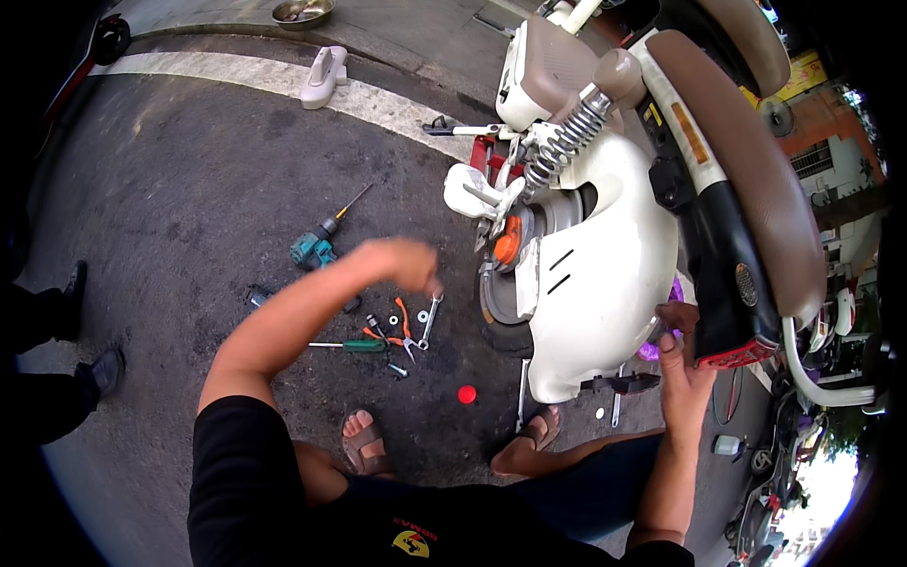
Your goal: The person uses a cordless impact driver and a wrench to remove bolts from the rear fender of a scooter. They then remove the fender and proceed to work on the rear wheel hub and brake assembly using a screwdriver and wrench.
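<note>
My left hand [406,265], blurred, is closed at the upper end of a silver wrench [431,319] beside orange-handled pliers [403,319]. Nearby are a green-handled screwdriver [367,346], washers [422,317], a bolt [397,369] and a teal drill [312,249]. My right hand [682,364] grips the rear of a tipped white scooter [605,274] below its brown seat [727,170]; its fingertips are partly shadowed. The scooter's exposed side shows a coil spring [563,142], a wheel [503,331] and an orange part [508,238].
A red cap [467,395] and more wrenches [522,392] lie by my sandalled feet. A grey plastic piece [323,77] lies on the painted line, a metal bowl [302,13] beyond. Another person's shoes [106,370] are at left. Parked scooters [761,458] line the right.
</note>
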A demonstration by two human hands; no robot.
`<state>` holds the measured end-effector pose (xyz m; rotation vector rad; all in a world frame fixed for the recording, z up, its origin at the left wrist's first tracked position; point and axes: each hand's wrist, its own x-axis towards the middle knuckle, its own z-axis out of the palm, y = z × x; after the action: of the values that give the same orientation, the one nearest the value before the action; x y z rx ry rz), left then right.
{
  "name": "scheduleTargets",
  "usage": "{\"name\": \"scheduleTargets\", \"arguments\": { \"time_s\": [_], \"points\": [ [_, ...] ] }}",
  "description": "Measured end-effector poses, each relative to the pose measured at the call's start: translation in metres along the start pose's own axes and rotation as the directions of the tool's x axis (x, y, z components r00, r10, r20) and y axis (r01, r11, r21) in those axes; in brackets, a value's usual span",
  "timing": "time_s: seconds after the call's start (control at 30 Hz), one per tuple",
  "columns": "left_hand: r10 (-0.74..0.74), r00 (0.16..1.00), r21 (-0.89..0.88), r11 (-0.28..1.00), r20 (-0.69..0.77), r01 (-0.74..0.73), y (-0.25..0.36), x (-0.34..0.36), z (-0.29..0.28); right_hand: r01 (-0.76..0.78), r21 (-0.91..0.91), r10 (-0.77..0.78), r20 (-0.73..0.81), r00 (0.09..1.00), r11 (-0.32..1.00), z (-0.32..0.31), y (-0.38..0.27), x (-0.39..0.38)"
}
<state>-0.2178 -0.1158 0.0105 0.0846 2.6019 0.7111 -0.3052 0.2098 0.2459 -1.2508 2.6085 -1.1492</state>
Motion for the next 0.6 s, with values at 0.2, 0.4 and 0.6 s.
{"name": "scheduleTargets", "arguments": {
  "time_s": [0.2,0.4,0.6],
  "points": [
    [-0.056,0.641,-0.230,0.954,-0.766,-0.191,0.045,0.005,-0.146,-0.219,0.011,0.219,0.025,0.975,0.976,-0.007,0.029,0.004],
    [-0.206,0.471,-0.326,0.926,-0.858,-0.190,0.094,0.046,-0.144,-0.408,0.549,0.438,0.083,0.895,0.730,0.012,0.087,0.026],
    [-0.285,0.599,-0.538,0.790,-0.748,-0.296,0.098,0.048,-0.138,-0.473,0.542,0.447,0.189,0.874,0.695,0.021,0.100,0.033]
  ]
}}
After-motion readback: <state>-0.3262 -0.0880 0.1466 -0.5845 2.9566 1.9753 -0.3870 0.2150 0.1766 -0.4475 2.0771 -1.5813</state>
